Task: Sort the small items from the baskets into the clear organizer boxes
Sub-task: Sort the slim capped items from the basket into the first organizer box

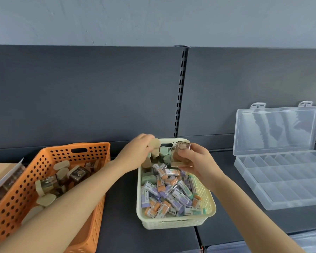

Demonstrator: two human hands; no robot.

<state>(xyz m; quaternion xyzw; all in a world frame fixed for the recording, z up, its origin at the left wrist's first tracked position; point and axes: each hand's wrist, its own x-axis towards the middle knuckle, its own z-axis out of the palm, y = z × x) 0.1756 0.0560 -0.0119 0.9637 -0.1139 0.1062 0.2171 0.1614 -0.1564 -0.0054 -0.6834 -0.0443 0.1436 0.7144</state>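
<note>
Cream basket (177,222) centre frame, erasers (171,194) in the near half, capped pieces at the back. Left hand (135,154) pinches a beige cap (155,143) over its far end. Right hand (197,161) grips a clear case (181,154) beside it, fingers curled round. Organizer (285,181) right of frame, lid up, well apart. Orange basket (91,146) lower left, under the left forearm.

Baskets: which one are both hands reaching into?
The cream basket in the middle: the left hand and right hand are both over its far end. The orange basket only has the left forearm crossing it.
</note>
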